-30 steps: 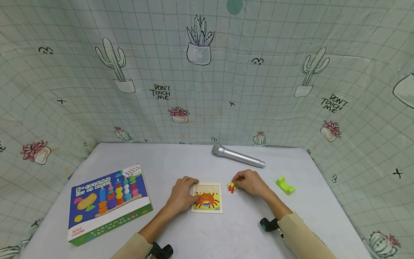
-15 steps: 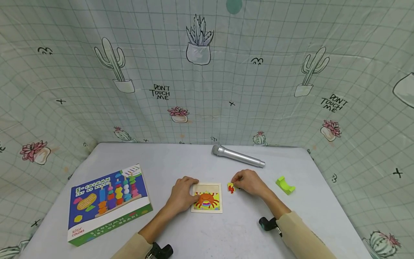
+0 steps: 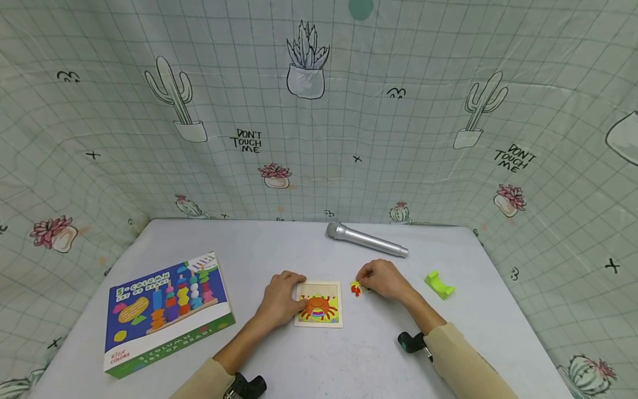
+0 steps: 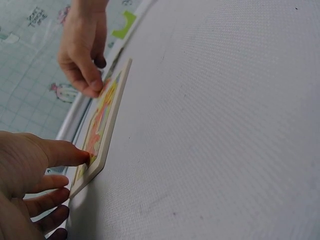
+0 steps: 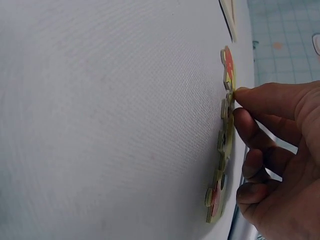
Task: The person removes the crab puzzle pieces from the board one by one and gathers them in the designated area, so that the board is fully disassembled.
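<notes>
A square wooden jigsaw board (image 3: 319, 286) with an orange crab picture lies mid-table. At its left side, my left hand (image 3: 279, 299) rests its thumb on the picture, index finger along the top-left corner. In the left wrist view, the other fingers are spread beside the edge. To the right of the board, my right hand (image 3: 386, 280) has thumb and index fingertips at a row of small puzzle pieces, pinching one. A red and yellow piece (image 3: 356, 288) shows left of the fingertips; in the right wrist view, a reddish piece (image 5: 215, 200) ends the row. The hand partly hides the pieces.
A toy box (image 3: 169, 310) with bead columns printed on it lies at the left. Behind the hands is a silver microphone (image 3: 369, 240). A lime-green curved block (image 3: 439, 285) sits to the right. Patterned cloth (image 3: 319, 138) hangs behind the table.
My right wrist has shifted very slightly left, while its fingertips stay at the pieces. The left hand and the board have not visibly moved.
</notes>
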`<action>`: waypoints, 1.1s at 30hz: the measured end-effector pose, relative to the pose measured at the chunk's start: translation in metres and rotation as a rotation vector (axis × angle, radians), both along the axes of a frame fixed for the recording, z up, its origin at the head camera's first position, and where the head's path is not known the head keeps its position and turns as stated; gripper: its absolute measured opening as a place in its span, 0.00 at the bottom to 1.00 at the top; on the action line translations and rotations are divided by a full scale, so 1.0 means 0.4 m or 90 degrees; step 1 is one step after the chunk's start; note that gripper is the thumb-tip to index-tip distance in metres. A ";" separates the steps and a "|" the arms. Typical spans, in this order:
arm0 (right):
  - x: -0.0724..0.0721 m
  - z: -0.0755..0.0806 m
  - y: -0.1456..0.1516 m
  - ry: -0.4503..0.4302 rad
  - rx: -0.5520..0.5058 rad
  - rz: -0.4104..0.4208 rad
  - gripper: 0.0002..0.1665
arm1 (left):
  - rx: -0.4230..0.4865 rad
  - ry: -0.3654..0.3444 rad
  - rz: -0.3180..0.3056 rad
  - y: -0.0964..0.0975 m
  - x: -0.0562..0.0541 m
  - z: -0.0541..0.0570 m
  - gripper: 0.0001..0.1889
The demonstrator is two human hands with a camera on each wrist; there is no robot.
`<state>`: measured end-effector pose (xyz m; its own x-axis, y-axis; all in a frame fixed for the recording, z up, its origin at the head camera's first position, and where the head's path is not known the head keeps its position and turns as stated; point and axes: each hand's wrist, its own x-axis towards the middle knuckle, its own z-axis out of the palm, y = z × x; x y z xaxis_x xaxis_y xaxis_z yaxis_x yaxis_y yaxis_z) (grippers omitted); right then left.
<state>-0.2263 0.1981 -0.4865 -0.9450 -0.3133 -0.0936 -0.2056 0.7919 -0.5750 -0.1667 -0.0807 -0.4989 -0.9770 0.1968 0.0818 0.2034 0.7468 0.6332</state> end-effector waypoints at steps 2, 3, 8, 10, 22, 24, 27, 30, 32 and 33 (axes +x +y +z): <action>0.000 0.000 -0.001 0.000 -0.003 0.005 0.04 | -0.002 0.001 -0.001 0.000 -0.001 -0.001 0.25; 0.000 0.000 -0.001 -0.003 -0.008 0.009 0.04 | -0.001 -0.001 0.000 0.000 -0.001 -0.002 0.25; 0.003 0.002 0.003 -0.008 -0.020 0.057 0.06 | -0.003 -0.002 -0.001 0.001 0.001 -0.003 0.25; 0.004 0.002 0.006 -0.006 -0.017 0.082 0.09 | -0.001 -0.004 0.000 0.001 0.002 -0.002 0.25; 0.013 0.007 0.004 0.033 -0.024 0.123 0.11 | -0.003 0.010 -0.007 0.001 0.000 0.003 0.23; 0.021 0.013 -0.004 0.025 -0.033 0.114 0.11 | -0.006 0.016 -0.010 0.001 0.001 0.001 0.21; 0.037 0.021 -0.022 0.011 -0.042 0.107 0.10 | -0.010 0.032 -0.015 0.004 0.004 -0.002 0.18; 0.055 0.023 -0.043 0.007 -0.045 0.121 0.11 | -0.019 0.047 -0.022 0.008 0.009 -0.003 0.13; 0.067 0.017 -0.055 0.018 -0.036 0.144 0.11 | -0.026 0.054 -0.030 0.010 0.012 -0.001 0.10; 0.072 0.014 -0.060 0.024 -0.030 0.155 0.12 | -0.031 0.057 -0.034 0.011 0.014 0.002 0.10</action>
